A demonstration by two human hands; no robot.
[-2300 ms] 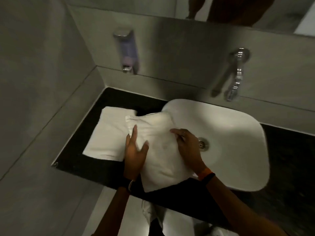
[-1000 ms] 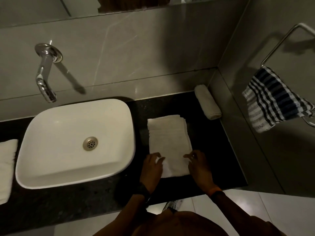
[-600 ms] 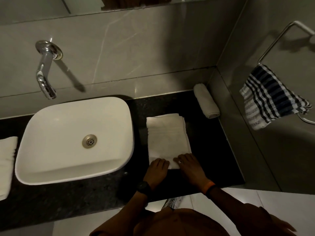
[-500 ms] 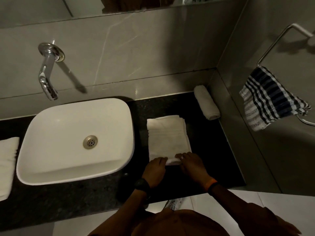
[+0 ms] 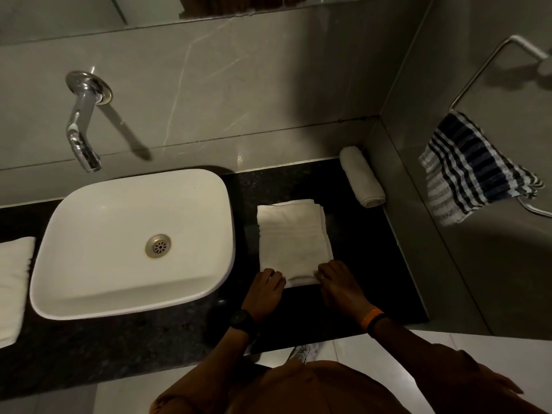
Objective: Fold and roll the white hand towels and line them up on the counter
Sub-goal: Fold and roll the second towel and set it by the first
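Note:
A folded white hand towel lies lengthwise on the black counter, right of the sink. Its near end is curled into a short roll. My left hand grips the roll's left end and my right hand grips its right end. A finished rolled towel lies in the back right corner against the wall. Another folded white towel rests flat at the far left of the counter, cut off by the frame edge.
A white basin sits on the counter with a chrome wall tap above it. A blue-and-white striped cloth hangs from a metal ring on the right wall. Grey walls close in the counter at the back and right.
I carried the towel from the left of the sink to the right side and laid it flat. Both hands took its near end and turned it away from me into a roll.

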